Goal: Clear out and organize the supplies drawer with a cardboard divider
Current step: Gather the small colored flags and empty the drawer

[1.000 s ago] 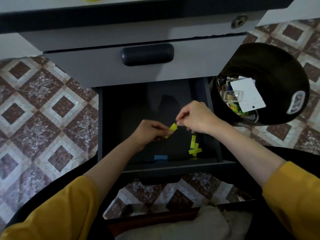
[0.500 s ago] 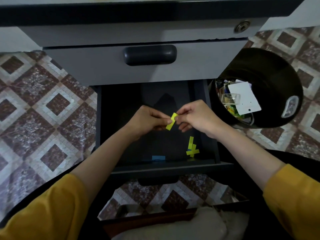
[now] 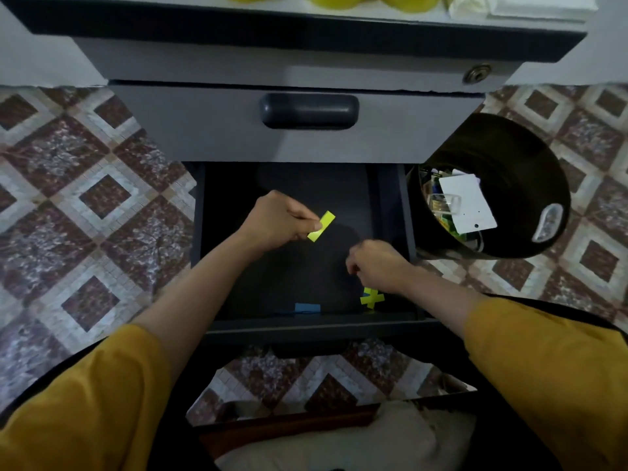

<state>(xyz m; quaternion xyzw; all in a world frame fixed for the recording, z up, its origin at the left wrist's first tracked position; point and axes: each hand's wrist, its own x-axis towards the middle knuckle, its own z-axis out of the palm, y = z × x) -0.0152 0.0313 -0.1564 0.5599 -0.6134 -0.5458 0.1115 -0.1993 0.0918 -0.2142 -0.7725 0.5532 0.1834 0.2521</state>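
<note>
The open drawer [image 3: 306,329] sat below the closed drawer [image 3: 204,130], a cap [image 3: 509,154] just right of it with a card [image 3: 470,202] inside. In the open drawer a note [image 3: 307,307] lay at front centre and crossed paper strips [image 3: 372,298] in the front right corner, just before the right hand [image 3: 377,265]. The left hand [image 3: 275,220] held a paper strip [image 3: 323,226] over the middle.

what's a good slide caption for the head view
Left hand pinches a yellow paper strip over the open drawer while the right hand hovers above more yellow strips near its front.
</note>
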